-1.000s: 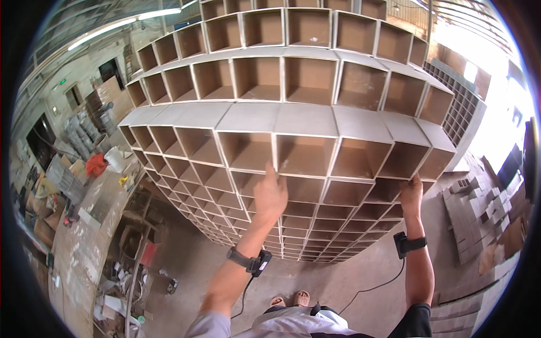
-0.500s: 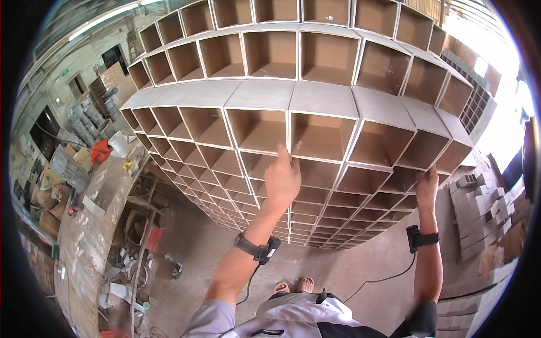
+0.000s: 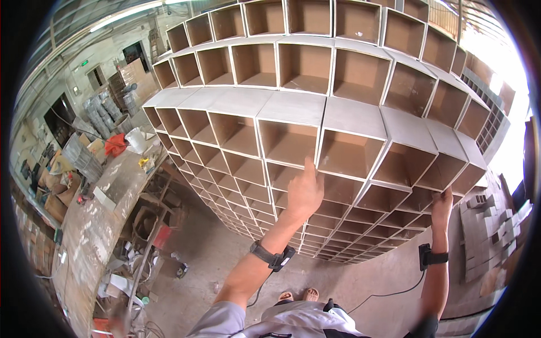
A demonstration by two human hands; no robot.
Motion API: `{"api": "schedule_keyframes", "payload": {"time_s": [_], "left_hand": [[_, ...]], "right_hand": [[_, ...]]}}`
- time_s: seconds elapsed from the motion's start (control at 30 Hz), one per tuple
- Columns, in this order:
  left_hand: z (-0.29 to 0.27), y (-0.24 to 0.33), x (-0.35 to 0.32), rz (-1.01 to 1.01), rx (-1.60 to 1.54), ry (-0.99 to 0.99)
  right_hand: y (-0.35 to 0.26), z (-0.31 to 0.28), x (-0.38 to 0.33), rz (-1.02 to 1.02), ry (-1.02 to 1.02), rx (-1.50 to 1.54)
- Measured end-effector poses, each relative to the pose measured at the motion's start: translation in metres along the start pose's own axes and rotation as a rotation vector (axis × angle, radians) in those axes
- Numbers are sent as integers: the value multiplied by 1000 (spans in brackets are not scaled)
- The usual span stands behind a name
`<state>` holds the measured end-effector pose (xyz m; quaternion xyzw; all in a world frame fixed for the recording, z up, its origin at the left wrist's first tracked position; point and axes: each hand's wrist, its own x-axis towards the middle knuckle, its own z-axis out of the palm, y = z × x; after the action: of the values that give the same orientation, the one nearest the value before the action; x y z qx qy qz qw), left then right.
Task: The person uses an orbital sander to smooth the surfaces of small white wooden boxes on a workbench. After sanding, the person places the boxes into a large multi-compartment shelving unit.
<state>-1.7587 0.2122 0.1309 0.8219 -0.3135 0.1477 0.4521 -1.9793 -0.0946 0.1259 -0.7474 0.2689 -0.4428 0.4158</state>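
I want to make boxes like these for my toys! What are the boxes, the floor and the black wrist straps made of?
Boxes: probably cardboard or thin fibreboard; matte brown insides, thin edges, smooth pale-grey outsides.
Floor: likely concrete, as it looks dull, grey and blotchy.
Wrist straps: maybe woven fabric, black and dull, but too small to be sure.

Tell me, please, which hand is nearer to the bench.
Left: the left hand is at the middle of the boxes, right of the bench; the right hand is farther right, near their right end.
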Motion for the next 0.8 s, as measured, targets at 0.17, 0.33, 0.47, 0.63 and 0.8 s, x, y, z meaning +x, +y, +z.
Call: {"api": "schedule_keyframes", "payload": {"time_s": [0.17,0.33,0.47,0.63,0.8], "left_hand": [[-6,5,1,6,-21,-21],[-9,6,0,2,-61,-37],[-21,10,-13,19,-109,61],[-59,-15,-33,-128,-219,357],[-80,-34,-13,-165,-63,245]], "right_hand": [[-5,0,0,-7,-37,9],[0,0,1,-42,-37,8],[-9,2,-3,71,-9,13],[9,-5,3,-56,-40,-44],[8,-1,1,3,21,12]]}}
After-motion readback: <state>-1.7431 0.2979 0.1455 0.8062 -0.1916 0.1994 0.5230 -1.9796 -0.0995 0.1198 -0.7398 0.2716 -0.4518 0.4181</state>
